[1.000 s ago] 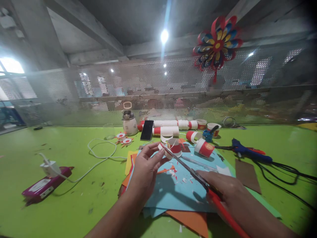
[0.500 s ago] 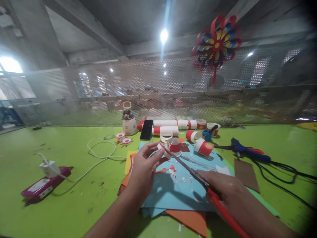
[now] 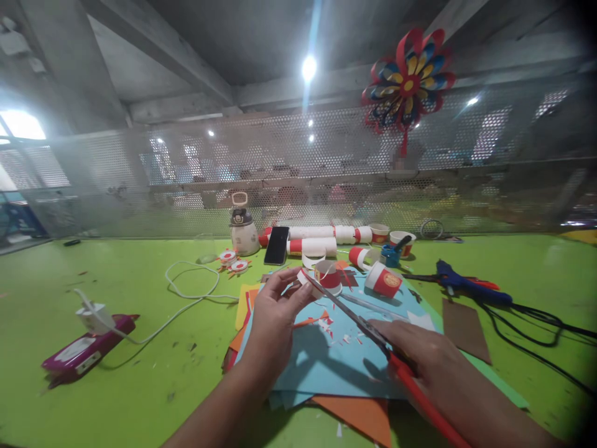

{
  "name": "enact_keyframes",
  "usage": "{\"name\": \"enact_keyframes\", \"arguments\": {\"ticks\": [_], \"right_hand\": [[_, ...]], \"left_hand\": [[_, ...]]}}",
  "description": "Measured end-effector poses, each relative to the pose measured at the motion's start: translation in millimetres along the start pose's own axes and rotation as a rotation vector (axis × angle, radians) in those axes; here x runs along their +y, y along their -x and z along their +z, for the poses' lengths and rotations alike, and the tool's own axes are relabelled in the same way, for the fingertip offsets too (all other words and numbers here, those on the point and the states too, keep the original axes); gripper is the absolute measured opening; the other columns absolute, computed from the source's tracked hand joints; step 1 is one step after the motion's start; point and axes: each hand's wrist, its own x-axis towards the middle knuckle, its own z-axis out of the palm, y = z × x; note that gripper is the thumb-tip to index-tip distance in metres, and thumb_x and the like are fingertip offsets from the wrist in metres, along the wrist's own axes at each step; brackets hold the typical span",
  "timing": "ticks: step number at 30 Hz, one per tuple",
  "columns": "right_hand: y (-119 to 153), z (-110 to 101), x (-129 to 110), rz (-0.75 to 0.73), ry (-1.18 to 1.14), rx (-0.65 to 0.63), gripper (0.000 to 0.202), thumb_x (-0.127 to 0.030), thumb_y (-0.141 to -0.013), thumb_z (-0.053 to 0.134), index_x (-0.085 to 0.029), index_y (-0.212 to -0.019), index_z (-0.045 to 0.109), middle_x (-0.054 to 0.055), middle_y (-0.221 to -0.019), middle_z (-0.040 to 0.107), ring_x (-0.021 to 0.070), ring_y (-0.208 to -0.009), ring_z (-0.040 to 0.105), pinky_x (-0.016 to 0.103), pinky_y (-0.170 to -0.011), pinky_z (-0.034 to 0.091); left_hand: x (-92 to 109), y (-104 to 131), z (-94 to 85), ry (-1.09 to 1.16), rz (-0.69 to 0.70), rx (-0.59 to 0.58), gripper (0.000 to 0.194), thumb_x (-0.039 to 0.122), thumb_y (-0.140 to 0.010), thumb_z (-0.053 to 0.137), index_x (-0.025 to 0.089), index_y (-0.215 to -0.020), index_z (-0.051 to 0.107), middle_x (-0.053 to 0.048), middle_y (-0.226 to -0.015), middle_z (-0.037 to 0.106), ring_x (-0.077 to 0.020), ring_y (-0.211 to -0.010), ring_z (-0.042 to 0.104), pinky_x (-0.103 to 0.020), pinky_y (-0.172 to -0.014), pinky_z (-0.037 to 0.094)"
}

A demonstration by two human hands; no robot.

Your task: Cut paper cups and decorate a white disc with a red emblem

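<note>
Left hand (image 3: pixel 275 314), centre of frame: thumb and fingers pinch a small red-and-white paper piece (image 3: pixel 305 278), raised above the far part of a stack of light-blue paper sheets (image 3: pixel 345 376). Right hand (image 3: pixel 422 351), lower right of centre: closed around a pair of red-handled scissors (image 3: pixel 370 331), blades directed up and left, tips at the paper piece; whether paper lies between the blades cannot be told. Paper scraps (image 3: pixel 326 323), red, white and orange, scattered on the blue sheets between the hands. Just beyond the paper piece, a red-and-white paper cup (image 3: pixel 329 279); to its right, a second cup, tilted (image 3: pixel 385 280). An orange sheet (image 3: pixel 359 415) protrudes from under the stack, bottom centre. Centre, farther back: a dark-screened phone (image 3: pixel 277 246), with a lidded bottle (image 3: pixel 245 238) on its left and a white roll (image 3: pixel 312 247) on its right. Right of frame: blue glue gun (image 3: pixel 473 290), near a brown card (image 3: pixel 466 331). Lower left: purple power strip (image 3: pixel 84 356) bearing a white charger (image 3: pixel 94 317). Upper right: multicoloured flower-shaped ornament (image 3: pixel 409 85). Work surface: green table (image 3: pixel 153 404).
</note>
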Motion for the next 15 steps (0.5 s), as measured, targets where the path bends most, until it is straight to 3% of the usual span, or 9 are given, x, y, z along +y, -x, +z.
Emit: {"name": "enact_keyframes", "arguments": {"ticks": [6, 15], "right_hand": [[-0.6, -3.7, -3.8, 0.014, 0.002, -0.073, 0.037, -0.02, -0.091, 0.039, -0.022, -0.119, 0.063, 0.013, -0.111, 0.07, 0.0301, -0.099, 0.066, 0.051, -0.086, 0.053], [-0.9, -3.7, -1.0, 0.0, -0.065, -0.069, 0.039, -0.019, -0.091, 0.04, -0.024, -0.122, 0.062, 0.011, -0.113, 0.071, 0.028, -0.098, 0.067, 0.049, -0.089, 0.051]], "left_hand": [[-1.2, 0.2, -0.4, 0.003, 0.016, -0.007, 0.03, 0.019, -0.069, 0.081, 0.015, -0.095, 0.066, -0.006, -0.093, 0.075, -0.017, -0.085, 0.068, -0.033, -0.083, 0.054], [-2.1, -0.6, -1.3, 0.005, 0.026, -0.033, 0.03, 0.021, -0.069, 0.081, 0.014, -0.094, 0.065, -0.007, -0.095, 0.074, -0.0179, -0.087, 0.068, -0.036, -0.086, 0.054]]}}
